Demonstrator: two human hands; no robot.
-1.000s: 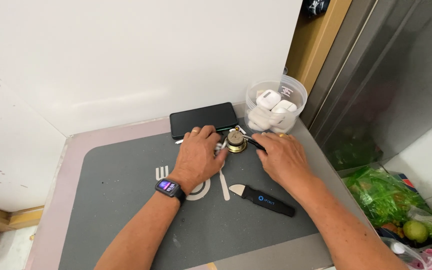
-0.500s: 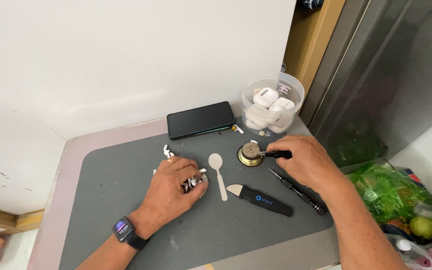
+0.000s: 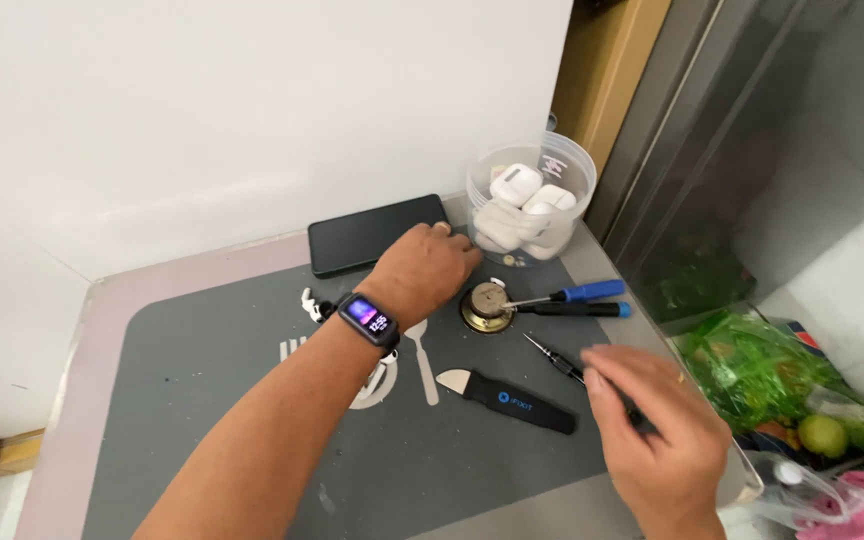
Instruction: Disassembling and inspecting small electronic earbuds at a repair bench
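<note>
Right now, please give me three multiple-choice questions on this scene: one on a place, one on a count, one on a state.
1. Where does the black phone lie?
A. Against the white wall, behind the left hand
B. Inside the clear tub
C. On the floor by the green bag

2. How many blue-handled screwdrivers lie beside the round brass part?
A. None
B. Two
C. Five

3. What is the state of the right hand?
A. Flat and empty on the mat
B. Resting in the tub
C. Closed on a thin black tool

Answers:
1. A: the phone sits at the mat's far edge, just beyond the left hand.
2. B: two blue-tipped handles lie side by side right of the part.
3. C: the thin black tool sticks out from the curled fingers.
</note>
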